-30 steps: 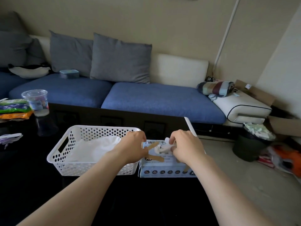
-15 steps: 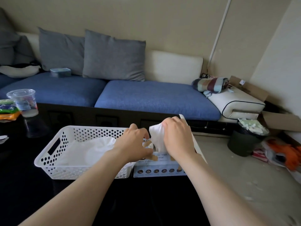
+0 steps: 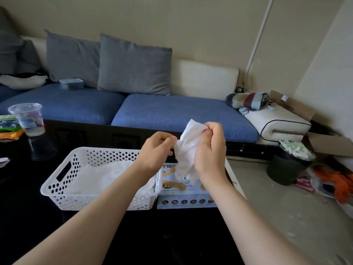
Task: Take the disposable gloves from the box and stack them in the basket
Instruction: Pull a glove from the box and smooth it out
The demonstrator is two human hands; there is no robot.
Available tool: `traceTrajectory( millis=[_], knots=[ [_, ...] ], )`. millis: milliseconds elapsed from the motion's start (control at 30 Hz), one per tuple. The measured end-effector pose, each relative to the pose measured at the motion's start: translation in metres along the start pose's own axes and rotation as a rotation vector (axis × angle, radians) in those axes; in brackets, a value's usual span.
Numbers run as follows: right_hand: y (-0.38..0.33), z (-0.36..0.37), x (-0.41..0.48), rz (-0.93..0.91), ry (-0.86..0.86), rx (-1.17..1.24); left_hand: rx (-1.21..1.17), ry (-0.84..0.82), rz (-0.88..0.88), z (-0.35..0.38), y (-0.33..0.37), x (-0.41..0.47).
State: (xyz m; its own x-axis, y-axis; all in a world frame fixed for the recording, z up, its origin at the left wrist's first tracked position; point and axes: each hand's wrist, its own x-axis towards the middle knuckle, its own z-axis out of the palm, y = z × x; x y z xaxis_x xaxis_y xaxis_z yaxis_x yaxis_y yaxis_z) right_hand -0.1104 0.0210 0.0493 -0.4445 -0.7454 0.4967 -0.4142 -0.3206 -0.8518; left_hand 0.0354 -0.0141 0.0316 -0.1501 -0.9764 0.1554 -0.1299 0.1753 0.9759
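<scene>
Glossy black table (image 3: 28,217), white basket (image 3: 63,186) of gloves (image 3: 107,175) touching the box (image 3: 183,197), left hand (image 3: 156,152) and right hand (image 3: 210,150) both pinching one white glove (image 3: 188,148) above the box, blue sofa (image 3: 172,111) with grey cushions behind, bin (image 3: 286,169) on the dusty floor at right.

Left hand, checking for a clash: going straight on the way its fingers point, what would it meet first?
The left hand points at the white glove, whose edge its fingertips seem to pinch; the right hand lies just beyond. Depth is unclear.
</scene>
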Motion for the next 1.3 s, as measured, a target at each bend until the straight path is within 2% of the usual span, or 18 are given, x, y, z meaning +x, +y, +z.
traceTrajectory(
  millis=[67,233,333,567,700,767,967,1167,1300],
  knots=[
    [-0.001,0.002,-0.002,0.126,-0.014,0.066,-0.089,-0.065,-0.017,-0.003,0.003,-0.001],
    [-0.004,0.009,-0.001,0.342,0.017,0.144,-0.067,-0.200,0.045,-0.013,0.002,-0.008],
    [-0.009,0.009,0.000,0.446,0.038,0.156,-0.072,-0.226,0.065,-0.021,0.003,-0.010],
    [-0.013,0.005,0.001,0.573,-0.032,0.168,-0.108,-0.049,0.078,-0.026,0.000,-0.005],
    [-0.006,0.005,0.000,0.611,-0.213,-0.033,-0.143,0.032,0.044,-0.029,-0.001,-0.002],
    [-0.007,0.004,-0.003,0.646,-0.338,-0.040,-0.124,0.071,0.033,-0.029,0.000,-0.001],
    [-0.013,0.005,-0.010,0.412,-0.520,-0.050,-0.147,0.022,0.068,-0.034,0.007,-0.003],
    [-0.010,0.003,-0.011,0.243,-0.405,-0.198,-0.170,0.068,0.042,-0.039,0.011,-0.007],
    [-0.014,-0.002,-0.003,0.313,-0.335,-0.097,-0.156,0.045,0.002,-0.047,0.011,-0.008]
  ],
)
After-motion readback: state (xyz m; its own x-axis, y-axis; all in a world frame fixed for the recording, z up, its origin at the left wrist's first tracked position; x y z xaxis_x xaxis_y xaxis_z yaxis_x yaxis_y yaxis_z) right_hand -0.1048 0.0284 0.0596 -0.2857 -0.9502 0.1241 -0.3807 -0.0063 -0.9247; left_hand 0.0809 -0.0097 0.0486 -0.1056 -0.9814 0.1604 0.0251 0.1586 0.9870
